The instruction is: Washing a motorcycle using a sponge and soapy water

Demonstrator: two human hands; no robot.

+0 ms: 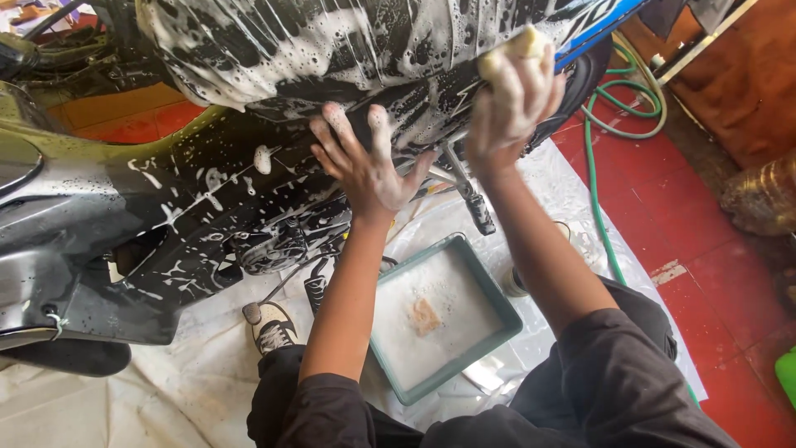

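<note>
A black motorbike point(207, 199) covered in white soap foam fills the upper left. My left hand point(365, 162) lies flat with fingers spread on its sudsy side panel, holding nothing. My right hand point(510, 99) presses a yellow sponge point(516, 48) against the foamy bodywork higher up, near a blue stripe. Both hands are wet with suds. Below my arms a green square tray point(497, 286) holds soapy water with a small orange scrap floating in it.
A white plastic sheet point(166, 398) covers the red floor under the bike. A green hose point(595, 178) loops at the right. The bike's footrest point(474, 203) and kick lever point(278, 290) stick out. My shoe point(272, 330) rests by the tray.
</note>
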